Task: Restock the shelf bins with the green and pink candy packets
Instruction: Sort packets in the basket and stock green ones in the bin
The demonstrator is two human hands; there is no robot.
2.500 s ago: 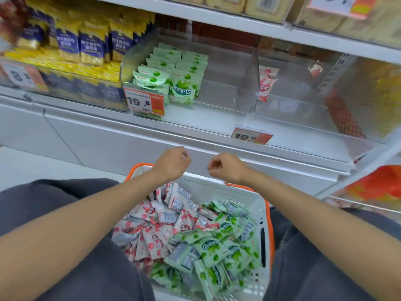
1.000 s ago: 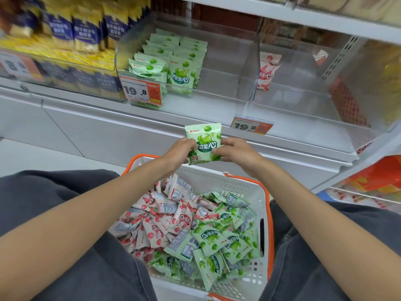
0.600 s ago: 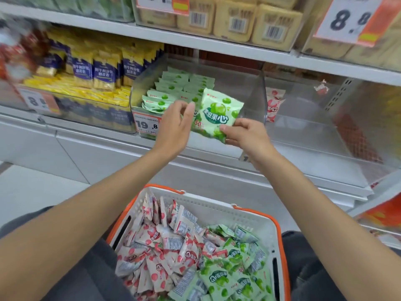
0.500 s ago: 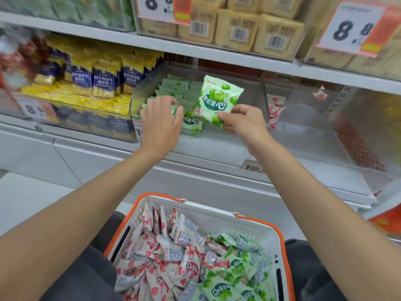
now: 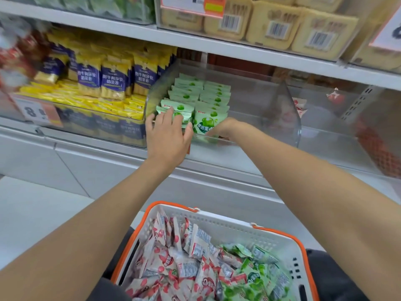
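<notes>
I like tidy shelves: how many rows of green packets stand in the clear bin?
2. The left row runs along the left wall of the bin, the left hand on its front. The right row lies beside it, the right hand holding its front packet. Hands may hide others.

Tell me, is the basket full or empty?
Fairly full: the basket holds heaped pink packets and green packets, below its rim.
</notes>
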